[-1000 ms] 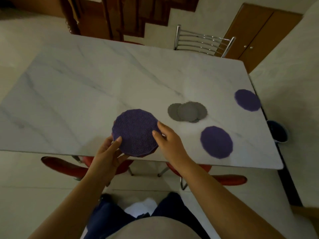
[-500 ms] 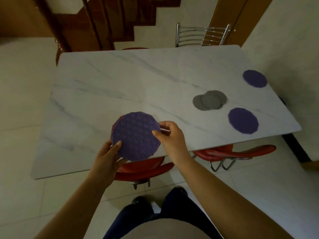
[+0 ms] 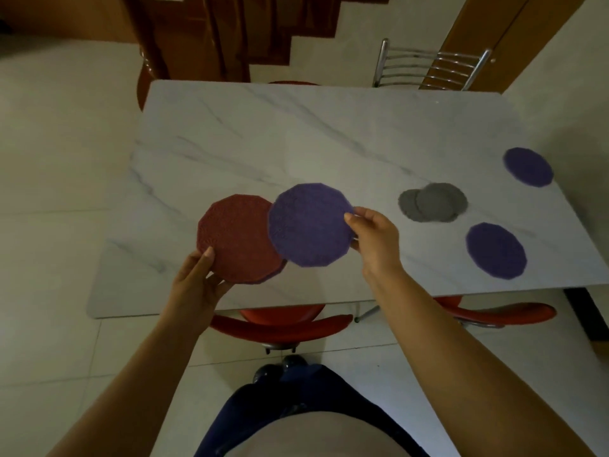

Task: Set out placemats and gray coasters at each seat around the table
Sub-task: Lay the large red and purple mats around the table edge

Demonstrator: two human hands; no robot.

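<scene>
My right hand (image 3: 374, 240) pinches the right edge of a purple round placemat (image 3: 309, 224), held above the marble table (image 3: 296, 143). In my left hand (image 3: 197, 282) is a small stack of placemats with a red one (image 3: 235, 239) on top and a purple edge showing beneath it. The purple mat overlaps the red one's right side. Two more purple placemats lie flat on the table, one near the front right edge (image 3: 496, 250) and one at the far right (image 3: 528, 166). A pile of gray coasters (image 3: 433, 202) sits between them.
Red chairs (image 3: 280, 326) are tucked under the near edge, another at the right (image 3: 501, 315). A chrome-backed chair (image 3: 431, 65) stands at the far side. A wooden staircase (image 3: 211, 37) rises behind the table. A wall runs close along the right.
My right hand has slid the top purple placemat off the stack to the right, uncovering the red one. The view has shifted left along the table.
</scene>
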